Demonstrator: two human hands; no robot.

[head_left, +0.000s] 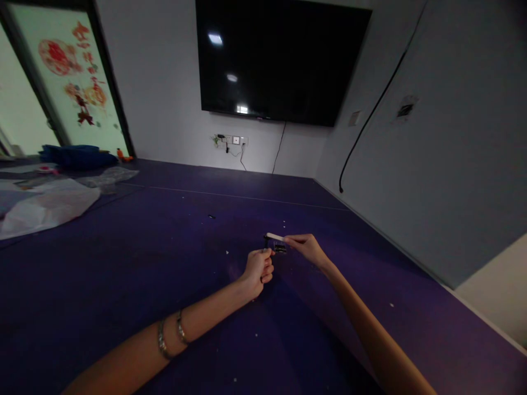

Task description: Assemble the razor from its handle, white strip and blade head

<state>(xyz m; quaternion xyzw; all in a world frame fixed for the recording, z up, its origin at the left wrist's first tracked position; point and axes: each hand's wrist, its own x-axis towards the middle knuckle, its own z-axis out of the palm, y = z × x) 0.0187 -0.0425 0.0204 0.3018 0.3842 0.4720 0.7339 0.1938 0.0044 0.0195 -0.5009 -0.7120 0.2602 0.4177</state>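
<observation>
My left hand (257, 270) is closed in a fist around a thin dark stick-like thing (265, 242), which stands up out of the top of the grip. Pinched between the fingertips of my right hand (307, 247) is a slim white stick (275, 237). Its far end meets, or overlaps in view, the top of the dark one; whether they touch I cannot tell. Just behind the hands lies a small clear piece with a dark middle (280, 248), too small to name. Two metal bracelets (162, 341) circle my left forearm.
Small white scraps lie on the purple floor (185, 263), with a short black piece (211, 216) farther off. White plastic sheeting (53, 211) and a dark blue bundle (78, 156) are at left. A black cable (373, 109) hangs along the right wall; a large television (284, 60) is ahead.
</observation>
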